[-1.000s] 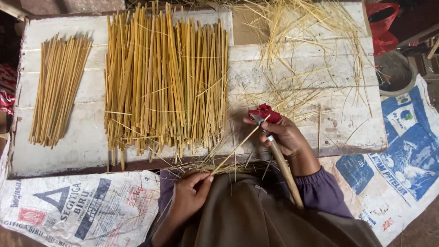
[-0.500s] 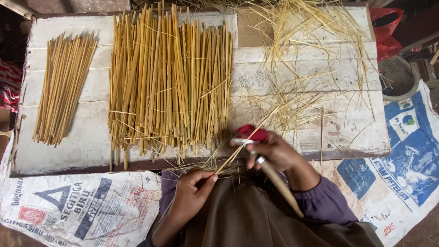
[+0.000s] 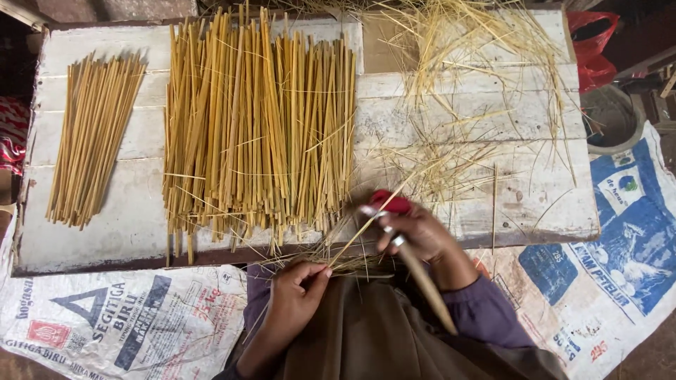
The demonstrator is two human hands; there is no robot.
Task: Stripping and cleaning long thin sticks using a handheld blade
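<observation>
Hands at near edge of whitewashed plank tabletop (image 3: 493, 204). Right hand (image 3: 422, 236): wrist bent inward, grip closed on a wooden-handled knife (image 3: 415, 264) with red wrap at the blade end, blade laid against a thin straw strip (image 3: 359, 236). Left hand (image 3: 296, 292): fingers pinched narrow on the strip's lower end, over the lap. Large stack of cut straw stalks (image 3: 260, 127) just beyond; smaller bundle (image 3: 91, 141) far left; loose straw (image 3: 465, 91) at right.

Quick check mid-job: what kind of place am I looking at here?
Probably a small craft workspace, set low: a worn white plank board holds sorted bamboo strips and loose shavings, woven sacks lie beneath, and the right hand holds a knife.
</observation>
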